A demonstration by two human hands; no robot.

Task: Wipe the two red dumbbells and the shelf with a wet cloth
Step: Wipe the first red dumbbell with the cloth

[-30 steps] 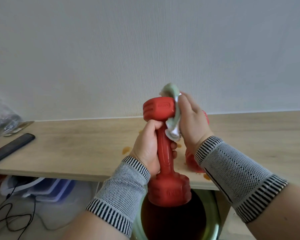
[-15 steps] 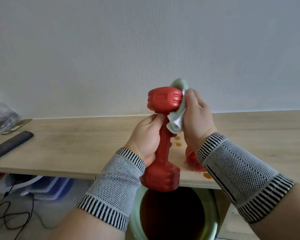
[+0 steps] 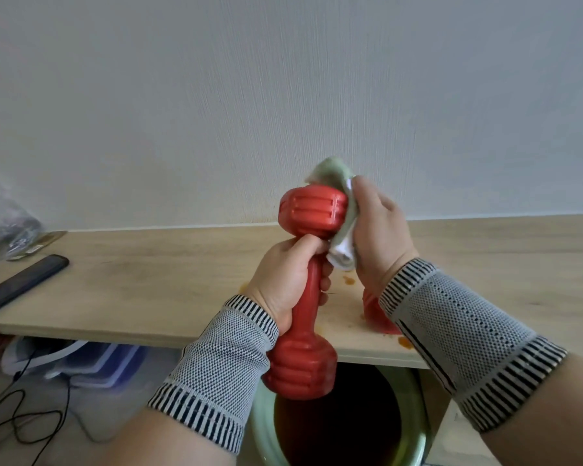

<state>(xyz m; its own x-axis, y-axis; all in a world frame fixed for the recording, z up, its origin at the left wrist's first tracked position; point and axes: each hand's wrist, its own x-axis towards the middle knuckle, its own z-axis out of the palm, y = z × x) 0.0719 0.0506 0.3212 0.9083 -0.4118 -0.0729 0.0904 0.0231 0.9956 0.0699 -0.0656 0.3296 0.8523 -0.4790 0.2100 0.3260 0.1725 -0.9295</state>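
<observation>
Left hand [image 3: 285, 284] wrapped round the handle of a red dumbbell [image 3: 308, 290], holding it nearly upright, tilted a little, off the shelf [image 3: 155, 284] and out past its front edge. Upper head level with the shelf's back edge against the wall; lower head hanging below the front edge, above a green-rimmed basin [image 3: 414, 432] of dark liquid on the floor.

Right hand [image 3: 377, 230] pinching a pale green and white cloth [image 3: 342, 220], pressed flat against the right side of the upper head — cloth bunched over the top and trailing down toward the left thumb.

Second red dumbbell [image 3: 377, 314] lying on the shelf near the front edge, mostly hidden behind the right wrist. Orange stains [image 3: 405, 342] dotted on the wood around it.

Grey knitted wrist bands [image 3: 451, 331] with striped cuffs on both forearms.

Toward the shelf's left end — a dark flat remote-like bar [image 3: 24, 284] and a crumpled clear plastic bag [image 3: 4, 220]. Below that end, a black cable [image 3: 17, 418] looping on the floor.
</observation>
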